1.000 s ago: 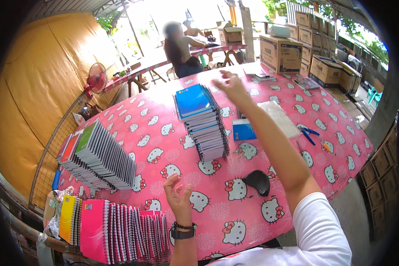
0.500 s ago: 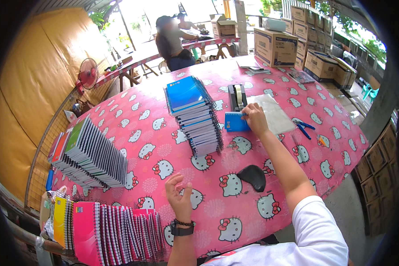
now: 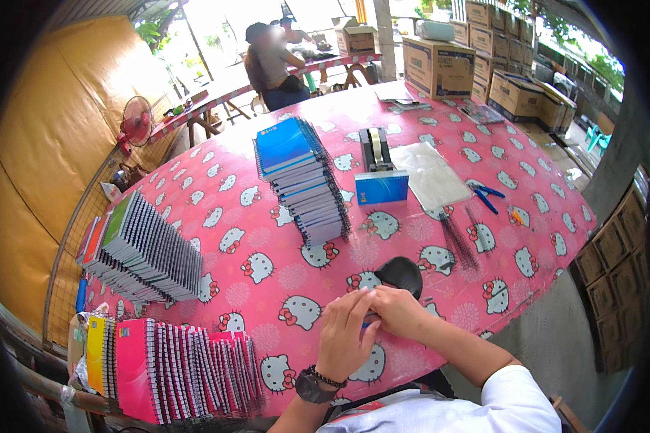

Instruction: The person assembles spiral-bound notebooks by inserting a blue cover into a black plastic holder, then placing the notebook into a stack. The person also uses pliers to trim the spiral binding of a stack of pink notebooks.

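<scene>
My left hand point(image 3: 345, 333) and my right hand point(image 3: 399, 312) meet at the near edge of the pink cartoon-cat tablecloth point(image 3: 267, 216). Their fingertips pinch together on a small bluish piece point(image 3: 368, 324) that is mostly hidden. My left wrist wears a dark watch point(image 3: 312, 386). A black oval object point(image 3: 399, 274) lies on the cloth just beyond my fingers. Farther off stands a tall stack of blue spiral notebooks point(image 3: 303, 179), with a small blue box point(image 3: 381, 187) to its right.
A tape dispenser point(image 3: 374, 146), clear plastic sheets point(image 3: 430, 173), blue-handled pliers point(image 3: 487, 195) and black spiral coils point(image 3: 458, 234) lie to the right. Fanned notebook stacks point(image 3: 148, 249) and pink notebooks point(image 3: 188, 368) fill the left. Behind are cardboard boxes point(image 3: 440, 68), a person point(image 3: 271, 61) and a fan point(image 3: 133, 123).
My right hand has drawn back from the blue box to the near edge and joined my left hand. My left hand shifted slightly toward it.
</scene>
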Available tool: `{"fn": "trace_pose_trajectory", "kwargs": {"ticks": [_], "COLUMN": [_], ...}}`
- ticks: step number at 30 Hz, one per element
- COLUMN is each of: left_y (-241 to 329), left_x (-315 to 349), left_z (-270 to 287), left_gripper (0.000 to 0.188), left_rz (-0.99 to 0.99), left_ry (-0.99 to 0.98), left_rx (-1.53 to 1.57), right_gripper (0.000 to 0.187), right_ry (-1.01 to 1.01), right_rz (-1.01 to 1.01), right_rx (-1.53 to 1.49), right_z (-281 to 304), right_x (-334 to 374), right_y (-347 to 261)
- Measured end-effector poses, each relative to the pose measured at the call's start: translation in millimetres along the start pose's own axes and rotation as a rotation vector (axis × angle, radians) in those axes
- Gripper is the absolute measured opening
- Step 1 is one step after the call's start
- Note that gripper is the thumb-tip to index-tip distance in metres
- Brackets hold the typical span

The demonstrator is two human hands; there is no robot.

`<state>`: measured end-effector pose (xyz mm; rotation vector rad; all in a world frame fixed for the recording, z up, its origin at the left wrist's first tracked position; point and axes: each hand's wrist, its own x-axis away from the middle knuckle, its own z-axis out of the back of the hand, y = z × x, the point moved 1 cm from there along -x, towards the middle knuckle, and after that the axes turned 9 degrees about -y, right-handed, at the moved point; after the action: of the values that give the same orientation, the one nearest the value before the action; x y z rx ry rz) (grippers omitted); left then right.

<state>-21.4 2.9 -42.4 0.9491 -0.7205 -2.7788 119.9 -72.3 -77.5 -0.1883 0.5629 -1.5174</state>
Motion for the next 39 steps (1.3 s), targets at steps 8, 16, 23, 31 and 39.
{"fn": "trace_pose_trajectory", "kwargs": {"ticks": [8,16,23,31,39], "left_y": [-26,-17,-20,-30,-31], "left_x": [27,23,23,23,25], "left_z": [-21,-27,-25,-14,-15], "left_gripper": [0.042,0.038,0.024,0.024,0.023], "left_rz": [0.054,0.01,0.077,0.153,0.166], "left_ry": [-0.183,-0.106,-0.049,-0.085,-0.075], "left_rx": [-0.099,-0.164,-0.103,-0.094,-0.088], "right_gripper": [0.036,0.024,0.019,0.031,0.029], "right_ry": [-0.176,0.703,0.556,0.077,0.044], "right_rz": [-0.126,-0.735,-0.713,-0.169,-0.136], "right_rx": [-0.347,0.164,0.02,-0.474,-0.535], "right_z": [35,130,95,48,29], "right_x": [23,90,79,54,44], "right_y": [22,251,241,28,20]}}
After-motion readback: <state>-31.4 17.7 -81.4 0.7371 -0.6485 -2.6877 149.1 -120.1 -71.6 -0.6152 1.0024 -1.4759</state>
